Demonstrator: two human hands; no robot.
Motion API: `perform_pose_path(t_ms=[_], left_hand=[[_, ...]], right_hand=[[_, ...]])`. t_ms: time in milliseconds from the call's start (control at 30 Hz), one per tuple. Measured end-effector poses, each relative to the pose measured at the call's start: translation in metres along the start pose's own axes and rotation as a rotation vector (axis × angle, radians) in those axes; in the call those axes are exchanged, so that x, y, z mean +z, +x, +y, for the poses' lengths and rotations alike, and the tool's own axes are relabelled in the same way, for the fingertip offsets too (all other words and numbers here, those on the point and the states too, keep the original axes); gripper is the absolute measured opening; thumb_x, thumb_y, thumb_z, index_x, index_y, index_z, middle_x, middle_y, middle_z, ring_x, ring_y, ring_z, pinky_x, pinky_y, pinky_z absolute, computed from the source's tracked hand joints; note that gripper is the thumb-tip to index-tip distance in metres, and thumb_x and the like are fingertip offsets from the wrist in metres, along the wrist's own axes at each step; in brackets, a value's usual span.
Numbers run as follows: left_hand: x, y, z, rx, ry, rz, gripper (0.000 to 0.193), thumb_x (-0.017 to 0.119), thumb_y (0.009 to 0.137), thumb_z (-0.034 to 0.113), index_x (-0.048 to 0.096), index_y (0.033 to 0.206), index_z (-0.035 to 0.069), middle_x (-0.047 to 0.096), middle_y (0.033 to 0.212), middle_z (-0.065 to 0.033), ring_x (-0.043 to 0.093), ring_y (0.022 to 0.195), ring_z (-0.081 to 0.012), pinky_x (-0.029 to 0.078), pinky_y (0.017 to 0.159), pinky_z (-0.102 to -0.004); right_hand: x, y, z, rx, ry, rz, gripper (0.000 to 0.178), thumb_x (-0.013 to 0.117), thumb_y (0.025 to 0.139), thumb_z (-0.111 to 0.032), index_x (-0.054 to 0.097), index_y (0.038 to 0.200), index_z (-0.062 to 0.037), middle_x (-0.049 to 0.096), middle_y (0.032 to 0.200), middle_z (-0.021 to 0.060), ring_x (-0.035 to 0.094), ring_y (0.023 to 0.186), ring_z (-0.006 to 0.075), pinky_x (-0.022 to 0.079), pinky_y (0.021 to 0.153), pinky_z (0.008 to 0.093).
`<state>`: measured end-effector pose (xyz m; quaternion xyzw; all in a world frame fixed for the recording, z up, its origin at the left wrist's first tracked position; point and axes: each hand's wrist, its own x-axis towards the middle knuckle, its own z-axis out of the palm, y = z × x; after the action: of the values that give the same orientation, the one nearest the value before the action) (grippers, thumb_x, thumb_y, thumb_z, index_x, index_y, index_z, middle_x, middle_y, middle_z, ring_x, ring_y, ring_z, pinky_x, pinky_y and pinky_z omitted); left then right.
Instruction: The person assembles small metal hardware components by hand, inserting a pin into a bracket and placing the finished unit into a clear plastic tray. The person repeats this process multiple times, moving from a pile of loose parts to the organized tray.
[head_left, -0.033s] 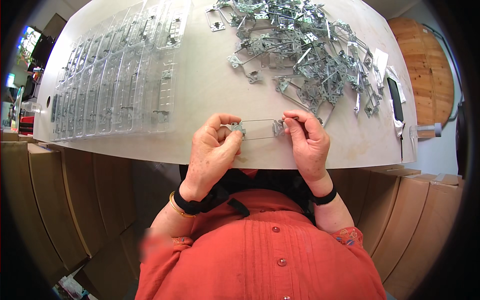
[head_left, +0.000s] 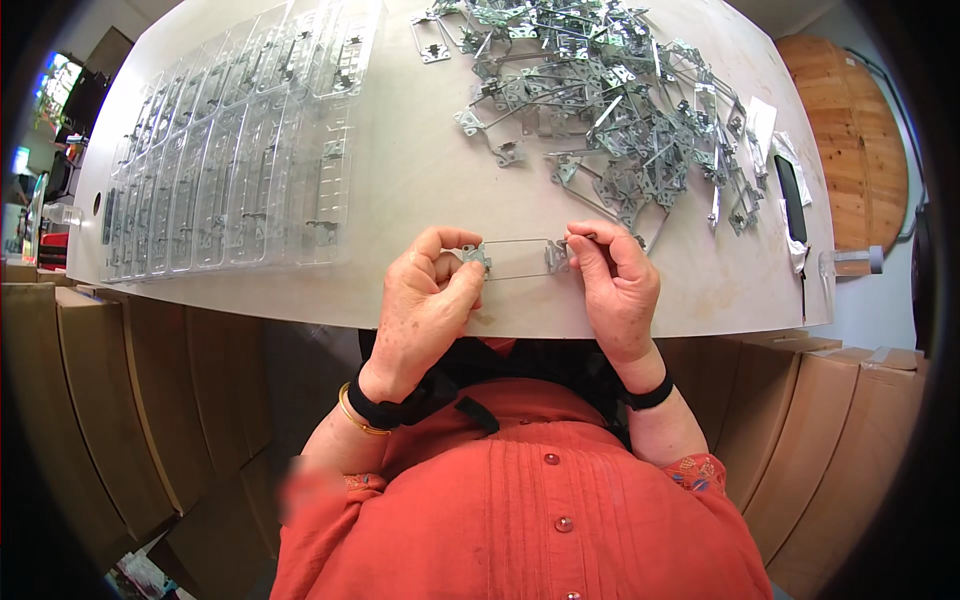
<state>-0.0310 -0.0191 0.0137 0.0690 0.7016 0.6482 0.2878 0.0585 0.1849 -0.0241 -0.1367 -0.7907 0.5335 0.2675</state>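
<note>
Pinched tight, the thumb and fingers of the left hand [head_left: 425, 312] hold one end of a silver, rectangular metal frame with two thin rods and hinged end plates [head_left: 556, 257]. At its other end, the right hand [head_left: 622, 298] has thumb and forefinger closed on a small dark piece [head_left: 591, 237]; whether they also grip the frame, I cannot tell. Any stamping is too small to read. The frame lies level over the near edge of an off-white table [head_left: 400, 185]. Farther off, clear plastic compartmented trays [head_left: 215, 190] with metal parts stand left; a tangled heap of silver metal brackets [head_left: 620, 120] lies right.
</note>
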Motion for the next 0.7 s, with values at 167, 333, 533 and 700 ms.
perform_pose_path(t_ms=[167,333,533,700], left_hand=[[-0.001,0.0,-0.002,0.014,0.003,-0.004,0.027,0.065,0.101,0.011,0.064,0.125,-0.003,0.066,0.071,-0.0003,0.049,0.047,-0.0033,0.035,0.041,-0.0214],[0.0,0.0,-0.003,0.02,0.003,0.001,0.027,0.065,0.101,0.011,0.064,0.125,-0.003,0.066,0.071,-0.0003,0.049,0.047,-0.0031,0.035,0.041,-0.0213],[0.0,0.0,-0.003,0.03,0.019,0.0,0.027,0.065,0.101,0.011,0.064,0.125,-0.003,0.066,0.071,-0.0003,0.049,0.047,-0.003,0.035,0.041,-0.0214],[0.0,0.0,-0.003,0.033,0.024,0.006,0.028,0.065,0.101,0.012,0.064,0.125,-0.003,0.066,0.071,-0.0004,0.049,0.046,-0.0035,0.035,0.041,-0.0217]], right_hand=[[0.0,0.0,0.0,0.005,-0.005,0.01,0.014,0.073,0.1,0.002,0.075,0.114,-0.0019,0.073,0.098,0.0038,0.065,0.08,0.0089,0.054,0.073,0.0247],[0.001,0.001,-0.003,-0.006,0.025,0.007,0.015,0.074,0.099,0.001,0.075,0.114,-0.0021,0.073,0.098,0.0033,0.065,0.08,0.0083,0.053,0.073,0.0243],[-0.001,-0.002,0.004,0.016,0.013,0.003,0.017,0.072,0.1,0.003,0.076,0.115,-0.0021,0.074,0.099,0.0037,0.066,0.08,0.0093,0.054,0.073,0.025],[0.0,0.001,-0.006,-0.021,-0.021,-0.017,0.016,0.071,0.101,0.002,0.075,0.116,-0.0021,0.074,0.101,0.0033,0.067,0.083,0.0079,0.056,0.075,0.0248]])
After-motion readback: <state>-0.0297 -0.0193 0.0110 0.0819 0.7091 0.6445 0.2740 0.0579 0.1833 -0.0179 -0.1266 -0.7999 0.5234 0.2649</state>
